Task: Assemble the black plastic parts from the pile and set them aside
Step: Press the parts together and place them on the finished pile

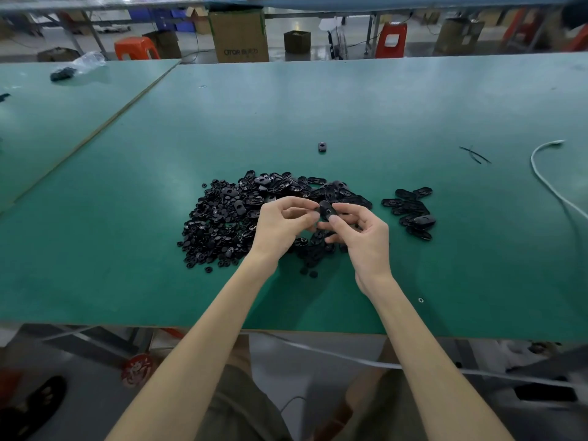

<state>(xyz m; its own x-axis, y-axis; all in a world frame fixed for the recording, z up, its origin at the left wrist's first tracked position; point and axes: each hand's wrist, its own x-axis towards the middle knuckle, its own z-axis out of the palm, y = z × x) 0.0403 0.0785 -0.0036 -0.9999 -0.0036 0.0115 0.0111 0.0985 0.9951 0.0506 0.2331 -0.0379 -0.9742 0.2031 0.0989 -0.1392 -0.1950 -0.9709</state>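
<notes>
Black plastic part (327,212) is held just above the pile (222,218) on the green table (286,106), pinched between the curled fingers of the left hand (280,226) and the thumb of the right hand (366,238), with a smaller heap (412,211) noted to the right.

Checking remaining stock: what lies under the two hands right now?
The left hand and right hand pinch one oval black part above the pile on the green table. Around them loose black pieces show; the pieces directly beneath are covered.
</notes>
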